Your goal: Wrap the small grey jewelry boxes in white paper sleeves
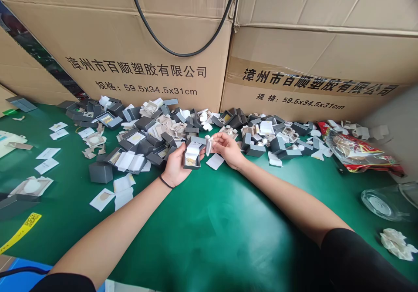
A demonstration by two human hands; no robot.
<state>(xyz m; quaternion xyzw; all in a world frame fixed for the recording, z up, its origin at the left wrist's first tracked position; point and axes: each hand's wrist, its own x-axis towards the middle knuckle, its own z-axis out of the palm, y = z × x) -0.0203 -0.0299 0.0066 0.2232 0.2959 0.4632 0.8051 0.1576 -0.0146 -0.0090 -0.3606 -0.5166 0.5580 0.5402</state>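
My left hand [176, 168] holds a small dark grey box [192, 156] with its top side facing up. White paper and something gold-coloured show inside the box. Just to the right, my right hand [227, 149] pinches a small white piece [209, 145] between thumb and fingers, close beside the box. Under the right hand a white paper square [215, 161] lies on the green table. Behind both hands is a long heap of grey boxes [145, 123] mixed with white and beige packing pieces.
Large cardboard boxes [183, 26] stand behind the green table [209, 235], with a black cable [183, 55] hanging before them. At right are a red food packet [359, 150], a clear jar [382, 205] and crumpled paper [396, 243]. A yellow tag [22, 231] lies at left.
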